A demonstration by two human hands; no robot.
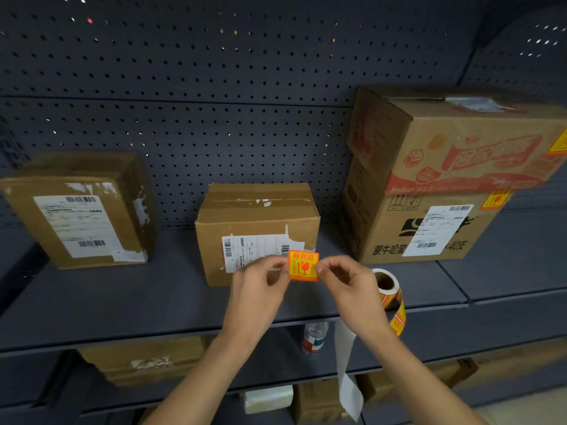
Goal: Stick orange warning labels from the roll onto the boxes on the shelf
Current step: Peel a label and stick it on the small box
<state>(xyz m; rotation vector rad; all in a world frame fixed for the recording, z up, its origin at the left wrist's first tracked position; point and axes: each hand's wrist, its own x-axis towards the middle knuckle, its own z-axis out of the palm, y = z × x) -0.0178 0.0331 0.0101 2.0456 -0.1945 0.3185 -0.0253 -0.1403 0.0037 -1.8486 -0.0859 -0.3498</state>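
An orange warning label (303, 266) is held between my left hand (260, 280) and my right hand (343, 279), each pinching one side edge. It hangs just in front of the lower right corner of the middle cardboard box (254, 216), over its white shipping slip. The label roll (387, 285) lies on the shelf (153, 302) right of my right hand, with a strip of orange labels hanging over the edge. A left box (82, 210) carries no orange label. The two stacked boxes at right (445, 185) each show an orange label.
A perforated dark back panel rises behind the boxes. A white strip of backing paper (345, 363) hangs below the shelf edge. On the lower shelves sit a plastic bottle (314, 337) and more cardboard boxes (144, 358).
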